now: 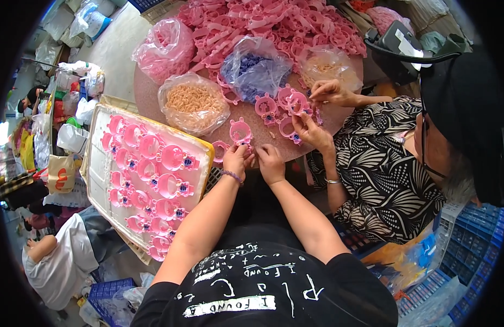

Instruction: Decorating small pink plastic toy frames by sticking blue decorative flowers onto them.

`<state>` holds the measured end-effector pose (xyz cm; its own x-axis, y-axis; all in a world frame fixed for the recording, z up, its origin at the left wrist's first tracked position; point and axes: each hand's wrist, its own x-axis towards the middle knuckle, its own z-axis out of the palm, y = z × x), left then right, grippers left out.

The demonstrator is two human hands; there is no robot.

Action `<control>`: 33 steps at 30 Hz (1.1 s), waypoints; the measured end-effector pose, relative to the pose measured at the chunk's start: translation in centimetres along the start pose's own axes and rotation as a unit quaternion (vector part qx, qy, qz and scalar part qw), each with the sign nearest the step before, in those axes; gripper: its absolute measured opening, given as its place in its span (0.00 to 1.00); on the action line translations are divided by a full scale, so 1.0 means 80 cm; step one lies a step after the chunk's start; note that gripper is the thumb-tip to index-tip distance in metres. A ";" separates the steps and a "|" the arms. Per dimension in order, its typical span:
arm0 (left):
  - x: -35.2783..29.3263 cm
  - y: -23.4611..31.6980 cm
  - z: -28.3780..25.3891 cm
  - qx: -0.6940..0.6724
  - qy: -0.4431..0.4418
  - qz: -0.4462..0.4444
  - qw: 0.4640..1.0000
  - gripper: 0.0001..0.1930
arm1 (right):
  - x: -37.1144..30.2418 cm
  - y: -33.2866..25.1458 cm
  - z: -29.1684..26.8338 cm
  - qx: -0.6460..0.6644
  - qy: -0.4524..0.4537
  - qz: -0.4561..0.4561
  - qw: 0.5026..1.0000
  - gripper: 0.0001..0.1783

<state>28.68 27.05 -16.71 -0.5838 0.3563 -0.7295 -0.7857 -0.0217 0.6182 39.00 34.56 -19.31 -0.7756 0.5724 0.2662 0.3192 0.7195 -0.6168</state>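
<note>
Just right of the bag of tan pieces [192, 106], a pink ring [240, 140], best kept steady, was pinched by the left hand [238, 161]; whether anything was gripped by the bunched right hand [272, 164] could not be told.

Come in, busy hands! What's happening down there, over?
Left hand pinching pink ring. Right hand close beside it, grip unclear. Co-worker's hands off to the right, not touching either.

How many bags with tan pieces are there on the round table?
2. The left bag is left of the blue bag; the right bag is on its other side. Others may be hidden by the pink heap.
</note>
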 end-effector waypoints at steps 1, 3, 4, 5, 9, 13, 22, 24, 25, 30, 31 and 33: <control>0.003 -0.001 0.005 0.000 -0.015 0.004 1.000 0.08 | 0.000 0.006 0.005 0.014 0.027 0.040 0.999 0.12; 0.011 -0.001 0.003 0.001 -0.018 0.021 1.000 0.07 | 0.000 -0.010 0.001 0.071 0.088 0.122 0.986 0.13; 0.016 0.000 0.001 -0.001 -0.021 0.039 0.999 0.07 | -0.006 -0.023 0.000 0.073 0.088 0.118 0.986 0.13; 0.018 -0.001 -0.001 0.021 -0.022 0.047 0.998 0.06 | -0.019 -0.033 -0.004 0.085 0.051 0.058 0.993 0.14; 0.039 -0.001 -0.002 0.035 -0.043 0.113 0.992 0.07 | -0.015 -0.034 0.005 0.000 -0.019 -0.026 0.999 0.14; 0.041 0.000 -0.002 0.029 -0.046 0.105 0.993 0.07 | 0.002 -0.019 0.013 -0.006 -0.041 -0.013 0.999 0.10; 0.016 0.007 0.016 0.044 -0.037 0.006 0.998 0.08 | 0.042 0.004 -0.022 0.459 -0.004 0.351 0.816 0.08; 0.014 0.010 0.017 0.049 -0.038 -0.001 0.998 0.08 | 0.051 0.000 -0.036 0.574 -0.013 0.387 0.722 0.08; 0.012 0.010 0.018 0.068 -0.055 0.023 0.996 0.08 | 0.055 -0.002 -0.043 0.675 -0.022 0.414 0.610 0.08; 0.014 0.004 0.022 0.088 -0.088 0.097 0.987 0.07 | 0.072 -0.010 -0.055 0.764 -0.072 0.432 0.473 0.07; 0.015 0.002 0.023 0.074 -0.089 0.111 0.987 0.07 | 0.074 -0.005 -0.045 0.721 -0.097 0.422 0.541 0.07; 0.022 -0.004 0.017 0.059 -0.084 0.128 0.986 0.07 | 0.088 -0.030 -0.049 0.504 -0.145 0.343 0.779 0.09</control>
<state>28.20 28.97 -17.82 -0.7098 0.5033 -0.4928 -0.5819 -0.0248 0.8129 34.93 38.41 -13.02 -0.7478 0.4680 -0.4709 0.2358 -0.4759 -0.8473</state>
